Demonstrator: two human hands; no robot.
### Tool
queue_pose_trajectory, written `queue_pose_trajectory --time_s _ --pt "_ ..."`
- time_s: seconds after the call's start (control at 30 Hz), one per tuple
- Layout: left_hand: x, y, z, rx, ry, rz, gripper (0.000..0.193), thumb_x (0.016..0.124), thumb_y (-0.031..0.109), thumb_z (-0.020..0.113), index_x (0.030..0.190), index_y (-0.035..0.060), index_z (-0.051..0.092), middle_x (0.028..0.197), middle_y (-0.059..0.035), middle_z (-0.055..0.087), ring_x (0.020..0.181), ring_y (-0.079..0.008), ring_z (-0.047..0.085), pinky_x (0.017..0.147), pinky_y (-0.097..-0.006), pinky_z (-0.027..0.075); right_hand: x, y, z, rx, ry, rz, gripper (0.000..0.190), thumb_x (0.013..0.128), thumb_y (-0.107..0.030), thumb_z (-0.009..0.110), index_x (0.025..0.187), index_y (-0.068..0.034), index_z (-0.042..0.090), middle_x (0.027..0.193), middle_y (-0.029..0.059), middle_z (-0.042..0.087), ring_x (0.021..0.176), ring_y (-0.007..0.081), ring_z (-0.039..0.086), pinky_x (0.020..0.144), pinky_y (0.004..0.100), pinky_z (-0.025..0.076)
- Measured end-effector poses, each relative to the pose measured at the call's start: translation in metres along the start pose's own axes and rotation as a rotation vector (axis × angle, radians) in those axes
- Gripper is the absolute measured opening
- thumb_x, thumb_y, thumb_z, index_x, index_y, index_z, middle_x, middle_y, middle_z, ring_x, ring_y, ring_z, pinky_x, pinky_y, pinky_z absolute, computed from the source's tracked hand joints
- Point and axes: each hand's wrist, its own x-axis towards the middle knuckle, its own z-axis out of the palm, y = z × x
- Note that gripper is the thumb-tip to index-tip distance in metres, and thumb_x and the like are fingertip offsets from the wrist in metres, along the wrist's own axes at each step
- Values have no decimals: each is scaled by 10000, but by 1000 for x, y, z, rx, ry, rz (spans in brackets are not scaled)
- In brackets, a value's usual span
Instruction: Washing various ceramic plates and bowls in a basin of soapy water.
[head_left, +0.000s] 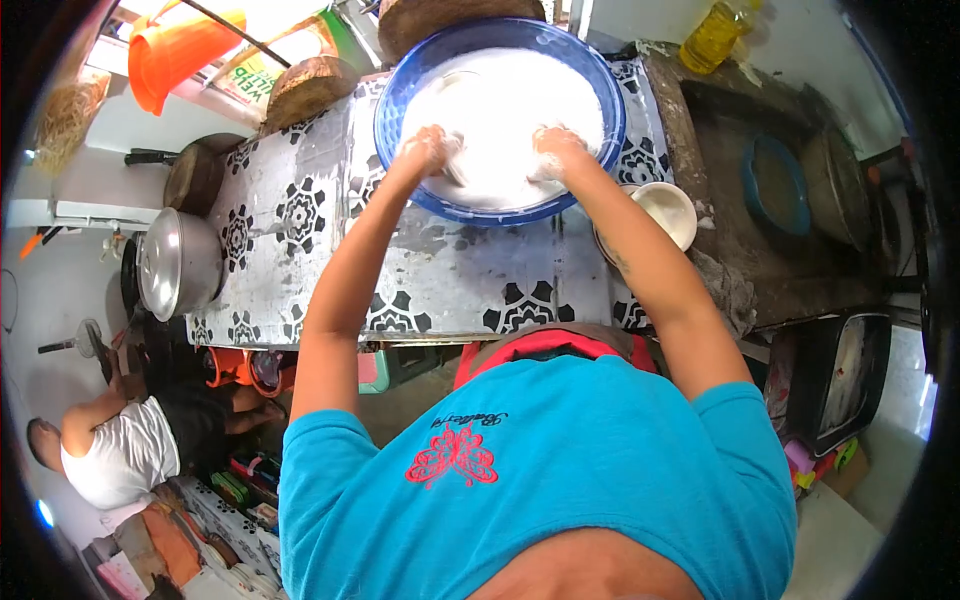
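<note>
A large blue plastic basin (499, 219) sits on the counter in front of me, filled with a bright white mass (510, 97). Glare hides whether that mass is suds, powder or something else. My left hand (427, 148) is inside the basin's left side, its fingers curled and coated white beside a greyish edge in the white. Across from it, my right hand (559, 146) reaches into the right side, fingertips sunk and smeared white. What either hand grips is hidden. A faint curved rim shows in the white above my left hand.
White bowls (666, 214) stand right of the basin, near a grey rag (724, 292). Further right is a sink (690, 150) holding a blue tub (776, 184). A lidded metal pot (180, 262) and wooden chopping blocks (311, 90) stand left. A person (124, 450) sits lower left.
</note>
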Motion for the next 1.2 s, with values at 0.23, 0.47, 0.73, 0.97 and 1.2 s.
queue_pose_trajectory --time_s 0.23,0.47,0.73,0.97,1.2 --pt "8 81 13 -1434 -33 -367 389 880 301 440 1170 42 447 1057 -134 542 903 -247 574 701 -422 518 49 12 34 462 148 -73 436 732 -306 492 1042 -11 573 1116 205 541 1073 261 510 881 341 410" --pt "8 71 22 -1359 250 -146 294 876 208 420 1086 18 500 884 -178 592 755 -240 598 557 -366 514 -1 -10 -19 51 74 -6 391 748 -267 502 1030 -8 581 1021 246 562 956 334 553 813 364 439" --pt "11 57 5 -898 377 -96 387 884 309 421 1177 63 476 894 -178 600 825 -258 580 697 -333 460 14 18 -7 59 145 -344 228 606 -180 579 815 -111 640 810 125 626 801 292 599 720 360 472" --pt "-17 59 -19 -417 384 -20 557 845 307 481 1268 -24 331 1016 -261 565 1020 -327 536 892 -381 389 50 94 13 134 753 -59 286 727 -187 498 952 -47 606 972 203 597 909 320 587 785 386 465" --pt "-18 51 36 -43 -32 179 502 780 384 555 1073 -22 517 982 -211 587 889 -295 584 757 -368 466 14 7 17 -28 25 -120 312 726 -197 488 959 -18 595 977 203 595 934 320 574 810 377 452"
